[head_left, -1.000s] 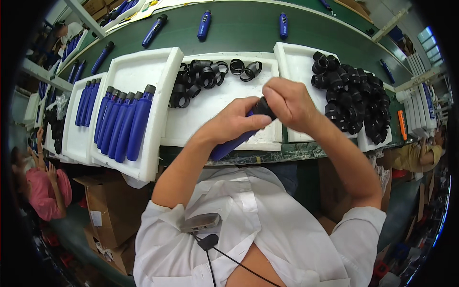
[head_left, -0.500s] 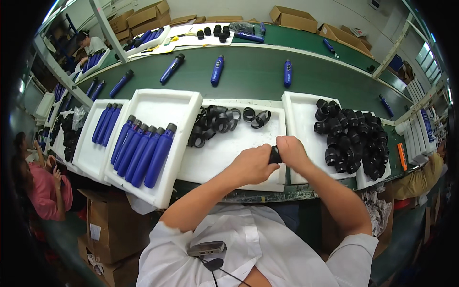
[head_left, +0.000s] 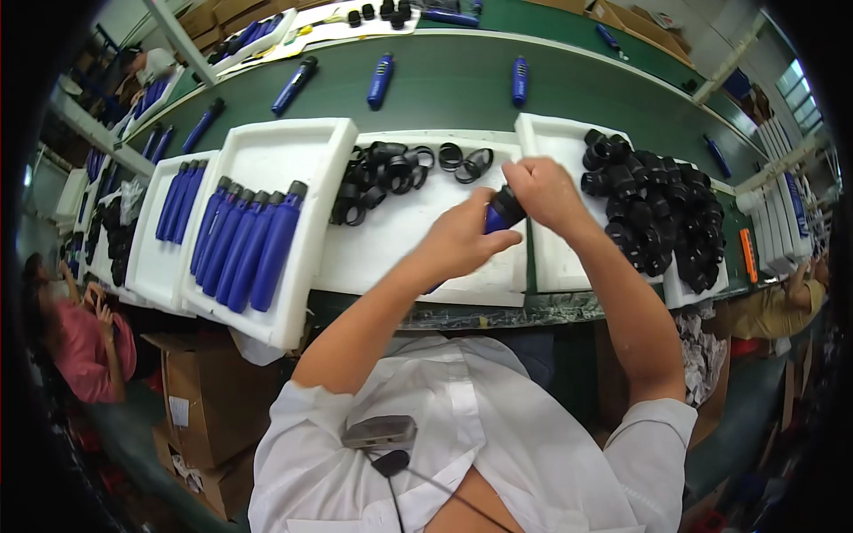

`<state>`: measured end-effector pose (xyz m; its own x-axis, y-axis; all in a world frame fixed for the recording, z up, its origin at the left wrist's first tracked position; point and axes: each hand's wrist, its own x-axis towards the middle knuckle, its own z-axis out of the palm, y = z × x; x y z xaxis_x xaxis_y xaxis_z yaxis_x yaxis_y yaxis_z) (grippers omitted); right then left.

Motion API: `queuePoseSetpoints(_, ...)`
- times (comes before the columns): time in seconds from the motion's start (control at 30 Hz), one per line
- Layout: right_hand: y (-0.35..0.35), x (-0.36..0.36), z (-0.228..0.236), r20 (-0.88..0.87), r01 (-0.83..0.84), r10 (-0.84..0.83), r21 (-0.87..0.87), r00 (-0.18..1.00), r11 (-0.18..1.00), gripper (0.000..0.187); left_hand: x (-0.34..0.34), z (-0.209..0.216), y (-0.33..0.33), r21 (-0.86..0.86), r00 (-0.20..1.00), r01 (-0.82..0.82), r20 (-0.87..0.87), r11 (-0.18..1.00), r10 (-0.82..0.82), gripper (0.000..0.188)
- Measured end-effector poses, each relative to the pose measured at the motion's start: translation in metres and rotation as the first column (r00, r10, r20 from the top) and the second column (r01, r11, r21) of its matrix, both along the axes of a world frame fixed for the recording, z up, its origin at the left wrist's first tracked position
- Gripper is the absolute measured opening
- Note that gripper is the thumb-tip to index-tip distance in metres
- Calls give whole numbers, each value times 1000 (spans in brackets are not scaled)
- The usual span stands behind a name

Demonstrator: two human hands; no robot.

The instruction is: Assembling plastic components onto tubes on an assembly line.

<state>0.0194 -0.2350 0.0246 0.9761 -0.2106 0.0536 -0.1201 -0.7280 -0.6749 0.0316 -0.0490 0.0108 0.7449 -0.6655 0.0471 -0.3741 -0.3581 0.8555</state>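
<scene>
My left hand (head_left: 462,238) is wrapped round a blue tube-shaped body (head_left: 494,222), its thumb lying along the near side. The tube slants up to the right over the middle tray, mostly hidden by my palm. A black collar (head_left: 508,204) covers its upper end. My right hand (head_left: 546,194) is closed on the top of that black end, fingers bunched over it. Just beyond my hands, loose black rings (head_left: 391,169) lie at the back of the middle white foam tray (head_left: 391,258).
Blue tubes (head_left: 253,244) lie side by side in a left foam tray (head_left: 289,138). Black ring-shaped caps (head_left: 649,213) are heaped at right, beside an orange cutter (head_left: 748,255). Beyond, blue devices (head_left: 380,82) rest on a green surface (head_left: 453,84). A person in pink (head_left: 84,351) sits at far left.
The view has tipped, so the table sits higher. My hands have tilted the piece, and its blue body now shows between them. Both hands keep their grip.
</scene>
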Motion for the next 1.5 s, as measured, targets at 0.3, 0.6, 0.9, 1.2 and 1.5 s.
queuePoseSetpoints(0.3,9,-20,11,212,-223,117,970,970,93,23,-39,-30,16,-380,413,-17,-845,925,-339,34)
queuePoseSetpoints(0.6,-1,-23,7,261,-264,-68,964,963,-26,25,-21,13,5,-598,70,-90,-801,796,-594,31)
queuePoseSetpoints(0.9,12,-19,22,171,-138,-307,982,936,127,28,-13,-4,-12,-118,862,58,-494,991,-109,37)
queuePoseSetpoints(1.2,22,-8,7,152,-36,-419,962,895,271,22,-9,11,-20,94,996,-71,-56,993,76,36)
queuePoseSetpoints(1.5,5,-5,8,119,-104,-210,991,970,82,23,-14,-4,-16,-278,600,-14,-771,961,-214,27)
